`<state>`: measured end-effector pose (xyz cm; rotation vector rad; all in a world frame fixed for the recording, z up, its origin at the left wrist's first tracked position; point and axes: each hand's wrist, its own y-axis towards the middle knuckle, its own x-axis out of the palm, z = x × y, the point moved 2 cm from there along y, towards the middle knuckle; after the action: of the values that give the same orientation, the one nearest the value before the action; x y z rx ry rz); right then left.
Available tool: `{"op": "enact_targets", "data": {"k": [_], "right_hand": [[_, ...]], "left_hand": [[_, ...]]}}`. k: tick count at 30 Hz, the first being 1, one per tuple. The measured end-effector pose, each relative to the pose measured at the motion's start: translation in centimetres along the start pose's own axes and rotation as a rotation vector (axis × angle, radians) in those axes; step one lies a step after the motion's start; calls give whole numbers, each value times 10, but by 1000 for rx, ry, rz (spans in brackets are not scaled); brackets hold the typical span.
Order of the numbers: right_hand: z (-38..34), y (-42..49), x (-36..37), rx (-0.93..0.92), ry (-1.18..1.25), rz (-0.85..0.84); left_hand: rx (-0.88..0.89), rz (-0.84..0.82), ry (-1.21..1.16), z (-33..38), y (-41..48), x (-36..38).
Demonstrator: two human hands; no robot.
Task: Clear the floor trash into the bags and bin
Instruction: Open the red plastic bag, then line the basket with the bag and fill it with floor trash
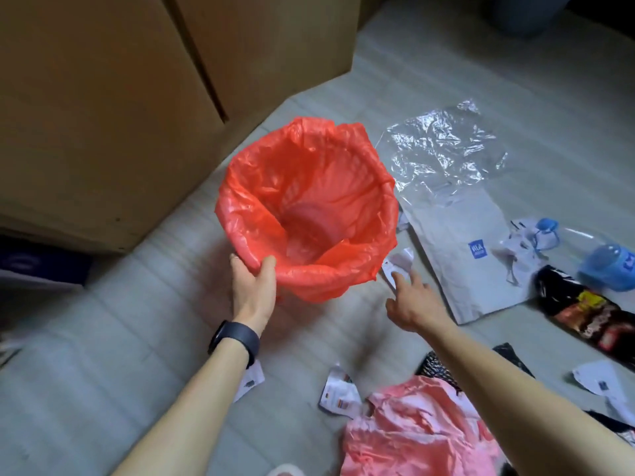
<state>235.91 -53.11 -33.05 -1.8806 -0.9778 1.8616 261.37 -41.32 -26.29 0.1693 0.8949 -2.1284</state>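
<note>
Left hand (pixel 252 286) grips the near rim of the bin (pixel 302 197), thumb hooked over the edge, fingers underneath. There's a black wristband (pixel 237 338) on that wrist. Right hand (pixel 409 300) is loose and holds nothing, fingers straight & spread. Its index tip is at a white paper scrap (pixel 400 261) just right of the bin, touching or just short, can't tell. The bin is tilted, mouth toward the camera, w/ a crinkled red liner (pixel 343 281) folded over the rim and lattice wall showing through. Right of the bin lies a grey mailer (pixel 457 228) w/ a blue square logo (pixel 477 250), lettering too blurred to read. A clear film (pixel 443 149) overlaps its far end.
</note>
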Motion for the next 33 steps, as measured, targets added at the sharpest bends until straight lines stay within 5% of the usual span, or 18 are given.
{"op": "enact_targets", "data": {"k": [5, 10, 14, 18, 25, 33], "right_hand": [[-16, 40, 24, -25, -10, -39], [-50, 38, 67, -120, -200, 82], [-92, 20, 88, -498, -402, 253], [-121, 6, 122, -810, -312, 146], [-113, 3, 145, -636, -32, 144], [-97, 10, 135, -722, -380, 244]], "left_hand": [[27, 35, -55, -45, -5, -21], [39, -136, 606, -144, 17, -36], [31, -225, 942, -187, 19, -50], [83, -314, 1159, -213, 13, -67], [208, -285, 1353, -230, 1, -68], [290, -249, 1335, -232, 5, -55]]}}
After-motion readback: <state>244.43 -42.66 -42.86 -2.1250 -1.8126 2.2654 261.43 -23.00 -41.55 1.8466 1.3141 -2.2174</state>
